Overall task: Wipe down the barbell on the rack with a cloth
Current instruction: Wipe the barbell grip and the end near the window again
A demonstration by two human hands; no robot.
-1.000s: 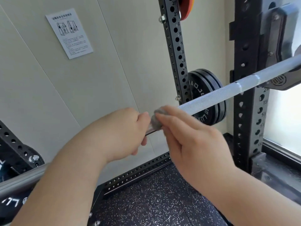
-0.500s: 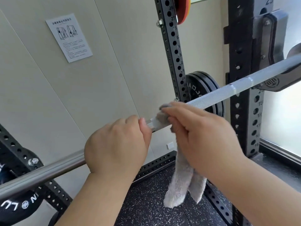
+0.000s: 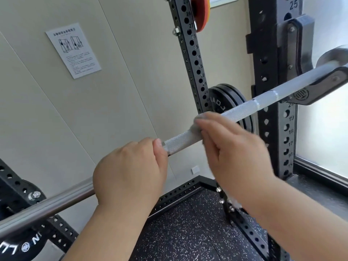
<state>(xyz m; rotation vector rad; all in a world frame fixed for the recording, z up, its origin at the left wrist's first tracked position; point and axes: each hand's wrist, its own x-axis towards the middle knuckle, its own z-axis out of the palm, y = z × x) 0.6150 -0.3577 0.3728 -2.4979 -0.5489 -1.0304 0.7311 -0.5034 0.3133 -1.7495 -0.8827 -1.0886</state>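
Head: knurled steel barbell (image 3: pixel 239 112), fuzzy cloth (image 3: pixel 196 129).

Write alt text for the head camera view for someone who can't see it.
Two bare hands work on a barbell resting on a black rack: the left hand grips the bar, while the right hand presses a grey cloth around its knurled section.

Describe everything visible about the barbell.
The barbell is a long silver metal bar running diagonally from lower left to upper right. Its left stretch looks smooth and shiny; the middle and right are knurled, broken by narrow smooth rings. The right end rests in a black rack hook. The left hand grips it bare; the right hand presses a grey cloth onto the knurling.
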